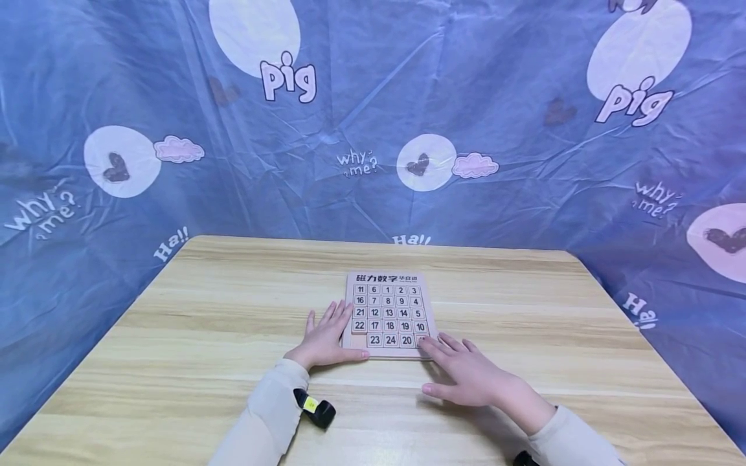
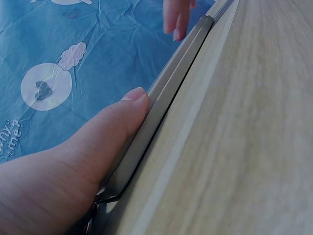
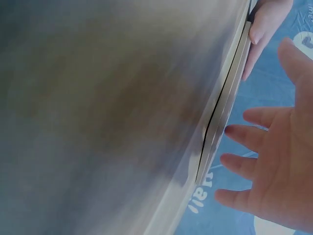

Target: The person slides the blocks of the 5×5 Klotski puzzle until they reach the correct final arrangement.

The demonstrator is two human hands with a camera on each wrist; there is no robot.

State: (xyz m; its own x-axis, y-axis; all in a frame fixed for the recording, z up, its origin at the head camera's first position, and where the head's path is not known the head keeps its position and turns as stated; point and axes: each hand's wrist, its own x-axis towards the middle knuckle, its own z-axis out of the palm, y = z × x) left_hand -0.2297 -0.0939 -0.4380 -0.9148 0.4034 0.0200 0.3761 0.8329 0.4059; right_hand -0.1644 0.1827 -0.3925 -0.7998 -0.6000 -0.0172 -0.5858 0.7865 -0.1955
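A flat sliding number puzzle (image 1: 388, 279) with numbered square tiles lies on the table. Its bottom-left cell is bare, and the 22 tile (image 1: 359, 325) sits right above that gap. My left hand (image 1: 325, 340) rests at the puzzle's lower-left corner. Its fingers lie along the left side, while the straight thumb (image 2: 120, 115) touches the front edge. Over the lower-right corner, my right hand (image 1: 466, 372) reaches in with spread, straight fingers. Its fingertips partly cover the bottom-right tile (image 1: 422, 340); whether they touch it I cannot tell.
The light wooden table (image 1: 233, 291) carries the puzzle near its middle. A blue printed cloth (image 1: 361, 110) hangs behind the table and at both sides. A black strap device (image 1: 315, 408) sits on the left wrist.
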